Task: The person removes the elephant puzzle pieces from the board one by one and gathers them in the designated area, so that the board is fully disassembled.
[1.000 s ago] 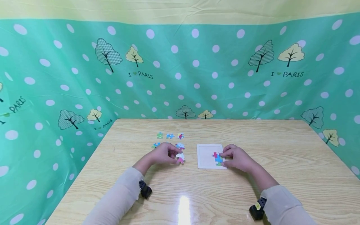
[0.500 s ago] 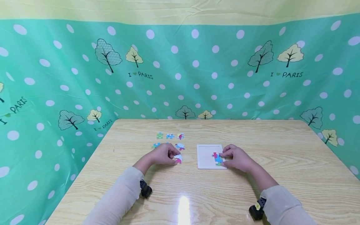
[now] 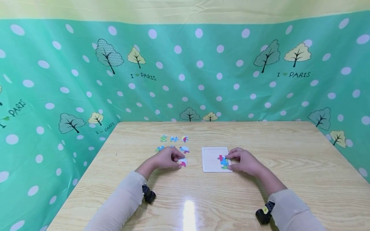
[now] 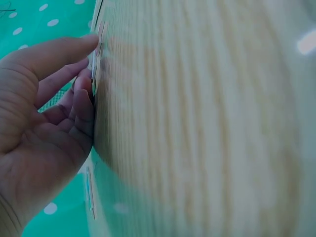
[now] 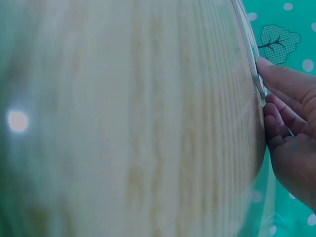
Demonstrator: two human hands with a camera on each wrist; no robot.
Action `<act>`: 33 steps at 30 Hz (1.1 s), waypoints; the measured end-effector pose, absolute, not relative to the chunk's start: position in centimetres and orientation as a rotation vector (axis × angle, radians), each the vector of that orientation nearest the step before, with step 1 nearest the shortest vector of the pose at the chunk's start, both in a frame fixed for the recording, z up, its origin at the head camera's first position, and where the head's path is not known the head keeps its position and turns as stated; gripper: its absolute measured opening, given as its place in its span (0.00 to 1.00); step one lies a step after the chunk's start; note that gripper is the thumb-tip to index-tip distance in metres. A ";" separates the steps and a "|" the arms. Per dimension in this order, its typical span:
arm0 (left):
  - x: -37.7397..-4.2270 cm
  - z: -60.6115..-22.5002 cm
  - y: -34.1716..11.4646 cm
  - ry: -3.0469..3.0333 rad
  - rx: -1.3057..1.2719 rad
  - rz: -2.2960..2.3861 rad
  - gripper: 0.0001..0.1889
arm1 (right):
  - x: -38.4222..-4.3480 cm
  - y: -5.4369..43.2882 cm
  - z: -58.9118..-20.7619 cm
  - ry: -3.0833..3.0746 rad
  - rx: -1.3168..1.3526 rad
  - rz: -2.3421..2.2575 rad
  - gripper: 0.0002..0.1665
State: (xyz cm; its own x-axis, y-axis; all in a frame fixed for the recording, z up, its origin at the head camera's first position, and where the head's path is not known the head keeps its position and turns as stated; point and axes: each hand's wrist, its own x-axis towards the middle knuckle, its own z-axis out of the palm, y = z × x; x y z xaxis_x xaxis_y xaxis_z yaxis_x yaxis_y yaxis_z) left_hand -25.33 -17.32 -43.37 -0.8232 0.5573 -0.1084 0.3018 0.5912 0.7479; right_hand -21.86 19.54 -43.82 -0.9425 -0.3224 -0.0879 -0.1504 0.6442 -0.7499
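My left hand (image 3: pixel 167 158) pinches a white and pink jigsaw piece (image 3: pixel 183 162) between thumb and fingers, low over the table. In the left wrist view, this hand (image 4: pixel 49 103) shows its thumb and curled fingers on the thin piece's edge. To the right lies a white puzzle tray (image 3: pixel 210 162) with a few red, blue and green jigsaw pieces (image 3: pixel 224 162) joined along its right side. My right hand (image 3: pixel 245 162) holds these at their right edge, thumb near and fingers far; its fingers partly hide them. The right wrist view shows that hand (image 5: pixel 291 118) at the tray's edge.
Beyond the left hand lie several loose jigsaw pieces: a green one (image 3: pixel 163 138), a blue one (image 3: pixel 174 139), a yellow and pink one (image 3: pixel 185 138), and a white and blue one (image 3: pixel 184 149). Others are partly hidden by the hand. A green curtain (image 3: pixel 202 73) hangs behind the wooden table (image 3: pixel 274 144).
The jigsaw piece in my left hand has shifted slightly left and turned a little between the fingers. My right hand and the tray have stayed put.
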 end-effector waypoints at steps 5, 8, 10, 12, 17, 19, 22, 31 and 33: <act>-25.2 -43.0 -17.3 2.462 0.651 1.139 0.18 | -21.8 19.7 -43.7 2.656 -0.387 -1.175 0.25; -25.2 -42.9 -17.1 2.455 0.640 1.192 0.18 | -21.8 19.8 -43.7 2.653 -0.373 -1.204 0.27; -25.3 -42.8 -17.0 2.460 0.648 1.233 0.18 | -21.7 19.8 -43.7 2.644 -0.372 -1.232 0.29; -25.2 -42.5 -16.8 2.462 0.665 1.279 0.17 | -21.8 19.8 -43.6 2.637 -0.358 -1.263 0.30; -25.2 -41.6 -16.0 2.439 0.687 1.375 0.16 | -22.0 19.7 -43.4 2.680 -0.367 -1.235 0.31; -25.2 -41.3 -15.7 2.420 0.695 1.395 0.17 | -22.3 19.7 -43.3 2.695 -0.374 -1.211 0.31; -25.2 -41.0 -15.1 2.385 0.712 1.401 0.18 | -22.7 19.7 -43.2 2.686 -0.395 -1.195 0.31; -25.2 -40.5 -12.6 2.299 0.739 1.363 0.18 | -23.4 20.2 -43.5 2.630 -0.471 -1.142 0.30; -25.3 -40.5 -12.1 2.313 0.758 1.342 0.18 | -23.6 20.4 -43.6 2.619 -0.495 -1.139 0.32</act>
